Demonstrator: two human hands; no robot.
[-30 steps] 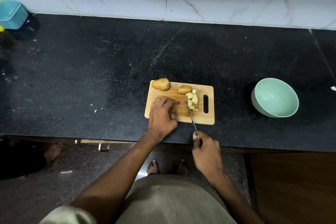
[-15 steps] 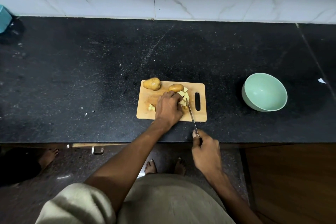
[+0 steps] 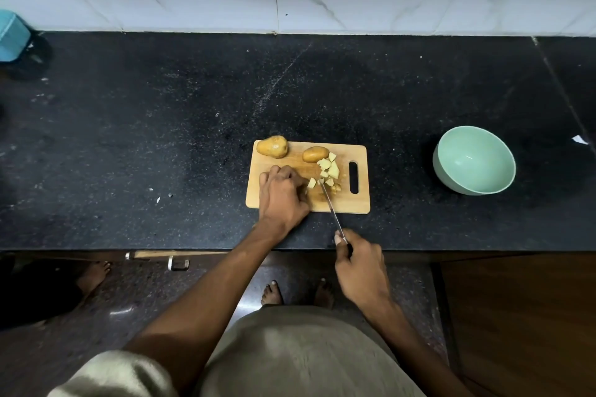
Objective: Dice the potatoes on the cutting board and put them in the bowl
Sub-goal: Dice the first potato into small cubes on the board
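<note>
So far only part of the job looks done: diced potato pieces [image 3: 329,171] lie on the cutting board [image 3: 361,203] beside two whole potatoes [image 3: 272,147], the bowl [image 3: 474,160] sits apart on the table [image 3: 129,138] with nothing visible inside, while the left hand [image 3: 282,195] curls over something hidden and the right hand [image 3: 362,267] grips the knife [image 3: 330,206].

You are looking at one cutting board [image 3: 361,203], two whole potatoes [image 3: 272,146] [image 3: 315,154] sitting on it, and one little pile of potato cubes [image 3: 328,171], too jumbled to count. You are seeing one knife [image 3: 332,209], one green bowl [image 3: 474,159], and two hands [image 3: 282,195] [image 3: 362,271].
</note>
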